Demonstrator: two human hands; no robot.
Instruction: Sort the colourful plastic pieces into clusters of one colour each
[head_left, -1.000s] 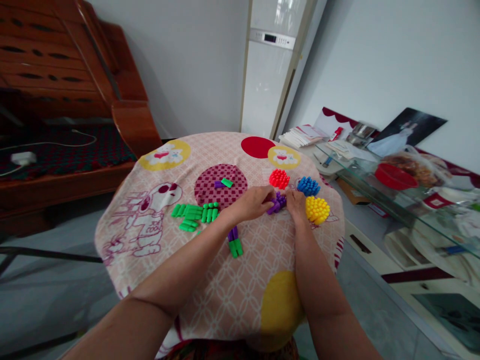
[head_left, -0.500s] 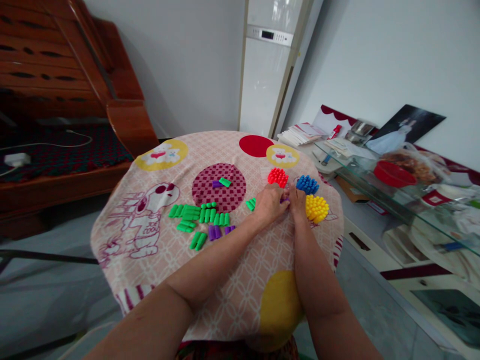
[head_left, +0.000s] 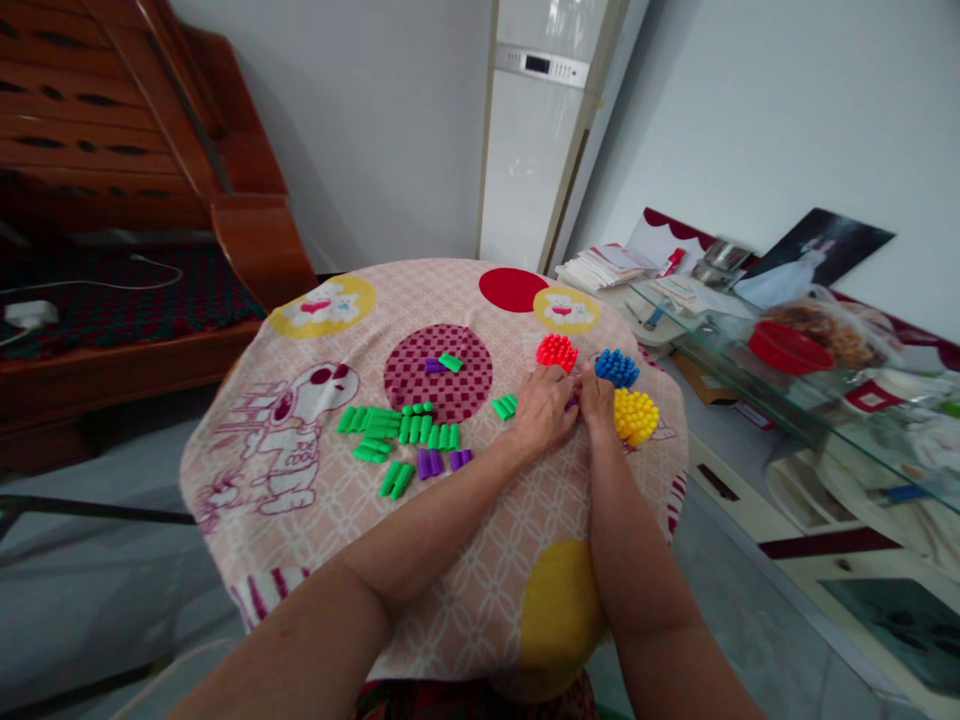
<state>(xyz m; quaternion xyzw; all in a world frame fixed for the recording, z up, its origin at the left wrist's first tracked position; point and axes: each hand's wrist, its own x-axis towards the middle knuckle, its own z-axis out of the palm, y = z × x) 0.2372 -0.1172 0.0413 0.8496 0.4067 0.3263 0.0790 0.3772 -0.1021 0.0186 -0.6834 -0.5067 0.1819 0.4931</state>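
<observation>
My left hand [head_left: 545,408] is closed, its curled fingers around a small purple piece [head_left: 572,402] that shows only in part. Right beside it, my right hand [head_left: 597,398] is also closed; its fingertips are turned inward and what they hold is hidden. Just beyond my hands stand a red bunch of small round-tipped pegs [head_left: 557,352], a blue bunch [head_left: 616,368] and a yellow bunch [head_left: 636,416]. A small green ribbed piece [head_left: 505,406] lies left of my left hand.
Several green ribbed pieces [head_left: 382,425] and purple ribbed pieces [head_left: 430,464] lie left on the patterned tablecloth [head_left: 480,560]. A green and a purple piece [head_left: 433,366] touch farther back. A cluttered glass shelf [head_left: 847,420] stands right, a wooden bench [head_left: 259,250] left.
My left hand has shifted slightly left and its fingers have curled more over the purple piece. My right hand stays nearly in place. The loose pieces have not moved.
</observation>
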